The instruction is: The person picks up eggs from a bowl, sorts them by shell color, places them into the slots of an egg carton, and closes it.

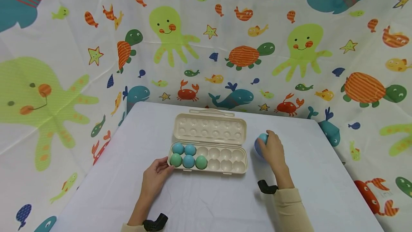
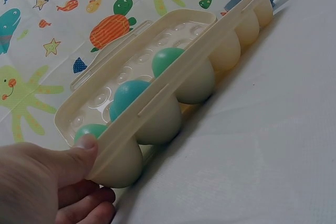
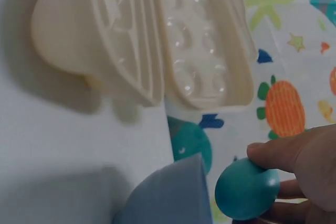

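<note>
My left hand [image 1: 155, 177] holds the front left corner of a beige egg carton [image 1: 226, 165], thumb on the rim and fingers beneath. The carton's lid [image 1: 210, 129] is folded back. Its left cups hold two blue eggs [image 1: 184, 149] at the back, with a green egg [image 1: 176, 160], a blue egg [image 1: 188, 161] and another green egg [image 1: 201, 162] in front. To the right of the carton, my right hand [image 1: 273, 152] pinches a blue egg [image 3: 247, 189] between thumb and fingers, just over the rim of a blue bowl [image 3: 169, 198]. The bowl's inside is hidden.
A white cloth covers the table [image 1: 219, 203]. Behind it and at the sides hangs a curtain [image 1: 190, 85] printed with sea animals. Black wrist mounts [image 1: 267, 187] sit on both forearms. The bowl stands a short way from the carton's right end.
</note>
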{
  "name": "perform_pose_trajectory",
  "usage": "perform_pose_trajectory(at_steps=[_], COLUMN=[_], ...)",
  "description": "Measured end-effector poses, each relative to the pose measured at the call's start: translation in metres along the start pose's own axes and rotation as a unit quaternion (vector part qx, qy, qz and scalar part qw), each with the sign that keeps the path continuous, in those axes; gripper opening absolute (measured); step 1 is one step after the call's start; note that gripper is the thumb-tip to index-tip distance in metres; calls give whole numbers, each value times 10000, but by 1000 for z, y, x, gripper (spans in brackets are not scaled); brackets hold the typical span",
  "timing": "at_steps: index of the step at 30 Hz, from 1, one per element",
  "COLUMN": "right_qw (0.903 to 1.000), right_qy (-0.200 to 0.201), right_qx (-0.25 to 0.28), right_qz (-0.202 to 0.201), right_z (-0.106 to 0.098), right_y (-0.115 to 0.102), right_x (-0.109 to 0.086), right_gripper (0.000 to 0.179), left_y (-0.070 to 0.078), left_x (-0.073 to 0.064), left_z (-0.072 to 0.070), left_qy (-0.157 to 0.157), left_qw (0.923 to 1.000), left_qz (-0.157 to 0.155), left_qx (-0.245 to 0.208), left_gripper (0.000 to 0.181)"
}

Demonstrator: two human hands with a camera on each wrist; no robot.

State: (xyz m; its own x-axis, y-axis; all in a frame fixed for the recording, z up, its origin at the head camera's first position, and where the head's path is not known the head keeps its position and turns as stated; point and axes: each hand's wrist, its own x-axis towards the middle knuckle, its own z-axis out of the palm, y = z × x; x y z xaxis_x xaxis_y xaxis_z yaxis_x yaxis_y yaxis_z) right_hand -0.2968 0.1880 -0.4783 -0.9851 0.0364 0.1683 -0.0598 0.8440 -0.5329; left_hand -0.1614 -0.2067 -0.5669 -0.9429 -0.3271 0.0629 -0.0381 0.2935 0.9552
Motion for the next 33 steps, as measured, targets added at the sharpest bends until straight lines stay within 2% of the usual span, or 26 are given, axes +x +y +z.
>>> perform_pose_trajectory(at_steps=[4,7,13,18,26,33], right_qw=[9997,9986,9924,9832,9672,9533], right_qy=[95,22,-83,-98,-472,-1017], right_qx=[184,430,750,1055,1430,1921], right_qz=[-117,-317,-974,-1488,-2045,-2096], right_z=[-4,-4,6,21,42,67], right_y=[-14,-25,-43,-56,-80,-96], right_x=[-2,-3,-6,-9,-15,-21], right_gripper=[60,59,57,53,45,41], left_y=[0,-1,0,1,3,2], left_x=[0,0,0,0,0,0], left_z=[0,-1,-1,0,0,0], left_qy=[1,-22,-32,-31,-22,5], left_qw=[10000,10000,10000,10000,9999,9999], left_qz=[4,-42,-79,-74,-148,-144], left_qx=[-17,-25,-53,-42,-68,15], left_gripper=[50,51,51,49,49,48])
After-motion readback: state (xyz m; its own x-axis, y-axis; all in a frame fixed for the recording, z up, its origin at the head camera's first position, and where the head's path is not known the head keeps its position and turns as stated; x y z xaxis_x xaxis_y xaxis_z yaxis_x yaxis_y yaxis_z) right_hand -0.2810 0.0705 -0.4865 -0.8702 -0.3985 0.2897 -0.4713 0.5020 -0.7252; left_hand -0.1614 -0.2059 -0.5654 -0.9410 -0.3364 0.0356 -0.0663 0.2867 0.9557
